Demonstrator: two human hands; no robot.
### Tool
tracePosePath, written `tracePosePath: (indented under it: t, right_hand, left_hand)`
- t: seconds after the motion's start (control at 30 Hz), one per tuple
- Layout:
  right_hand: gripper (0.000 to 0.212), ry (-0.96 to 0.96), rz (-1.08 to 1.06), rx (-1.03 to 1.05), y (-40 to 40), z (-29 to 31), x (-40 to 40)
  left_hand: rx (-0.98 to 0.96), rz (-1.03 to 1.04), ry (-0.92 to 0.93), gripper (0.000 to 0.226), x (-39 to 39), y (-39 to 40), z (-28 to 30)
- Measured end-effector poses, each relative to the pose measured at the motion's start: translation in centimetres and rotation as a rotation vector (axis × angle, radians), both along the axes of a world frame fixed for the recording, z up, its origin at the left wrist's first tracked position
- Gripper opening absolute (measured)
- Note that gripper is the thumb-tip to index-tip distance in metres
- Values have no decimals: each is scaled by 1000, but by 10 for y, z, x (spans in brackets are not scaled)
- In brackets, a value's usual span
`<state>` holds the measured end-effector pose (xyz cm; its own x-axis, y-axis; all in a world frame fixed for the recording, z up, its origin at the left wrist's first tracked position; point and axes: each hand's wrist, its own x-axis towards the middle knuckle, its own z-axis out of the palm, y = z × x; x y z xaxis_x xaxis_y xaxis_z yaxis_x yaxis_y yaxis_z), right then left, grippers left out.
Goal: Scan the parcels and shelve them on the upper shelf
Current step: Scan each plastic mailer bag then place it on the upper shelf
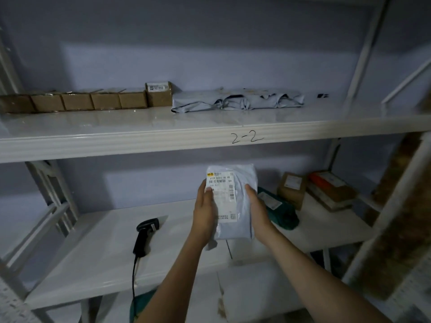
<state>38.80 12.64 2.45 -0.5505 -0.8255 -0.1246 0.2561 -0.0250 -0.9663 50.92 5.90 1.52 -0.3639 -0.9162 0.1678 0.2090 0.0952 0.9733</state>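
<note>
I hold a pale grey plastic mailer parcel [240,206] upright in front of me, its white barcode label facing me. My left hand [205,213] grips its left edge and my right hand [257,210] grips its right edge. The parcel hangs above the lower shelf [98,259], below the upper shelf [163,141] marked "2-2". A black handheld scanner [145,236] lies on the lower shelf to the left of my hands, its cable trailing down over the front edge.
On the upper shelf stand a row of small cardboard boxes [77,101] at left and grey mailers [238,100] lying flat at centre. On the lower shelf at right lie a green parcel [279,210] and brown boxes [326,187]. White shelf uprights [363,54] flank both sides.
</note>
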Motion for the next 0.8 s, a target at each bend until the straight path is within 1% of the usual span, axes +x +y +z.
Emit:
tracePosePath:
  t: [0.07, 0.1, 0.2, 0.37, 0.47, 0.5, 0.57, 0.67, 0.73, 0.8]
  right_hand:
    - [44, 28, -24, -31, 20, 8, -8]
    - [46, 38, -33, -35, 29, 10, -13]
    - [41, 43, -80, -65, 62, 19, -30]
    - [49, 7, -122, -115, 107, 37, -84]
    - [78, 26, -201, -114, 126, 45, -142]
    - [76, 39, -194, -127, 139, 58, -155]
    - [54, 78, -142, -141, 165, 90, -169]
    - [28, 97, -187, -201, 193, 125, -204]
    - [25, 119, -229, -238, 203, 145, -226]
    - [35, 109, -253, -257, 206, 162, -246]
  left_hand:
    - [-42, -23, 8, 36, -12, 21, 15]
    - [-58, -39, 17, 35, -17, 31, 21]
    - [-125, -69, 0, 34, -38, 65, 34]
    - [-190, -78, 21, 36, -94, 114, 59]
    - [-198, -78, 48, 34, -139, 141, 79]
    - [-204, -81, 61, 33, -154, 149, 85]
    - [-225, -98, 78, 36, -181, 165, 102]
    - [-275, -99, 126, 35, -218, 190, 132]
    - [-325, -110, 132, 36, -240, 201, 152]
    - [-347, -130, 126, 37, -260, 207, 174]
